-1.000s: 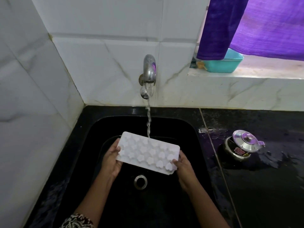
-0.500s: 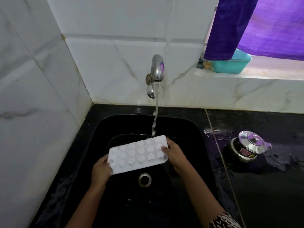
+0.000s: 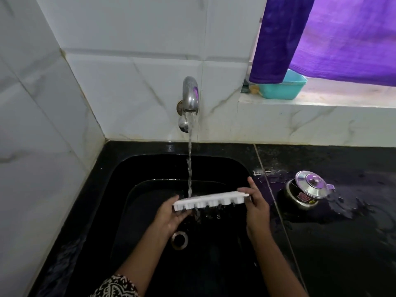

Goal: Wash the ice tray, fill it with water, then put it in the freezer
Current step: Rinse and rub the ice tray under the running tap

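I hold the ice tray [image 3: 211,200] with both hands, over the black sink [image 3: 120,189]. The tray is between my hands, and I see its long side. It is tipped a little, so the right end sits higher than the left end.

My left hand [image 3: 171,217] is under the left end. Its fingers curl up around the bottom of the tray and grip it. My right hand [image 3: 256,209] is at the right end. Its thumb lies on top of the tray and its fingers are behind it, so it pinches that end. One finger sticks up past the tray.

The tap [image 3: 190,95] on the far wall is running. The water [image 3: 189,163] falls in a thin line and hits the tray near the left end, close to my left hand. Drops fall off the bottom of the tray into the sink. The drain [image 3: 179,240] is below the tray, near my left wrist.

To the right, on the wet black table [image 3: 342,243], stands a small pot [image 3: 308,191] with a shiny lid. It is well apart from the tray. Far off on the window ledge [image 3: 334,105] sits a blue-green tub [image 3: 282,87], partly behind a purple curtain [image 3: 342,35].
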`<state>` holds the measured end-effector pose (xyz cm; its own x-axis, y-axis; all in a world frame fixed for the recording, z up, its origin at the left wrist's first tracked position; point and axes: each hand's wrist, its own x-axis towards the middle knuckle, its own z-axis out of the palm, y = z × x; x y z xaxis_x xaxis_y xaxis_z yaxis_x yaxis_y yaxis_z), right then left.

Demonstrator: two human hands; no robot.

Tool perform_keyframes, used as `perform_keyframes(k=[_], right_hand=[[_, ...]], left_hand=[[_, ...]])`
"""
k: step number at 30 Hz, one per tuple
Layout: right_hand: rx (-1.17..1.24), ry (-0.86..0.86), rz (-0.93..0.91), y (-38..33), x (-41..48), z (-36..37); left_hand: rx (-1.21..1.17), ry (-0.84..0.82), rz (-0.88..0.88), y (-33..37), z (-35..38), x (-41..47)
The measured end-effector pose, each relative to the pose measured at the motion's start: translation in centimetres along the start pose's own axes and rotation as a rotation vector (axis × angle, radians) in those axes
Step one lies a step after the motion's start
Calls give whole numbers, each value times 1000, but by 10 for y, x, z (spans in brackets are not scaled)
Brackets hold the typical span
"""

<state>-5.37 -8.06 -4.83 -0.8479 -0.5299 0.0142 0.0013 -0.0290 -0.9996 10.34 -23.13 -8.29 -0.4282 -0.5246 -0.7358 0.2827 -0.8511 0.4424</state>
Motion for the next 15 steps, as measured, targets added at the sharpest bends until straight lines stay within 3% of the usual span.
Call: perform_keyframes(k=[2,5,11,15], right_hand=[[357,161,221,9,-8,15],[592,137,468,18,-15,40],[372,-289,663,19,-26,81],[112,-369,569,-4,-20,89]], left_hand=[[-32,1,140,4,-4,-6],[-54,-51,347,22,-21,-20],[52,18,689,83,-67,-51],[45,48,686,89,-76,-58]])
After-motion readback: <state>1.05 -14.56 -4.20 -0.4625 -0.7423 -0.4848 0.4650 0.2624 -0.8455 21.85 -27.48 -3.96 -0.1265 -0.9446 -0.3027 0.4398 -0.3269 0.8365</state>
